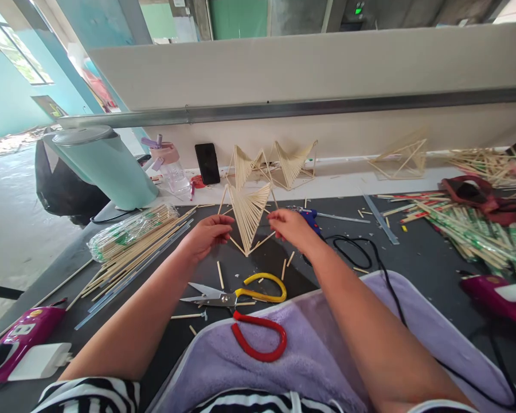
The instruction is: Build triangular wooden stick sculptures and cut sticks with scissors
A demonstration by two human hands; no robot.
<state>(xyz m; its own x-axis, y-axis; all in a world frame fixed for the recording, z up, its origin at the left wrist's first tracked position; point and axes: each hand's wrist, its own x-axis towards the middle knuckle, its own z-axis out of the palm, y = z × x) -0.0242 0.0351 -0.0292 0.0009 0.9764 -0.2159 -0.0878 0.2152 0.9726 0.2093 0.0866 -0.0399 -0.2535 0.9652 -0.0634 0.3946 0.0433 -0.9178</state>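
Observation:
A twisted model made of thin bamboo sticks (250, 217) stands on the dark tabletop, its sticks fanning out to a low front corner. At its left side my left hand (210, 234) has its fingers curled, with thumb and forefinger closed at the frame. My right hand (291, 227) pinches the model's right side; the exact contact is partly hidden by the fingers. Just behind are a similar stick model (242, 167) and another one (293, 164) on the white ledge. Scissors (227, 299) with one yellow and one red handle lie open in front of me.
Left are wrapped sticks (133, 232), a teal container (107, 166), a water bottle (171, 169) and a phone (207, 163). A blue glue gun (309, 218) with a black cord (376, 246) lies right. Stick bundles (468, 229) crowd the far right. A purple cloth (309, 355) covers my lap.

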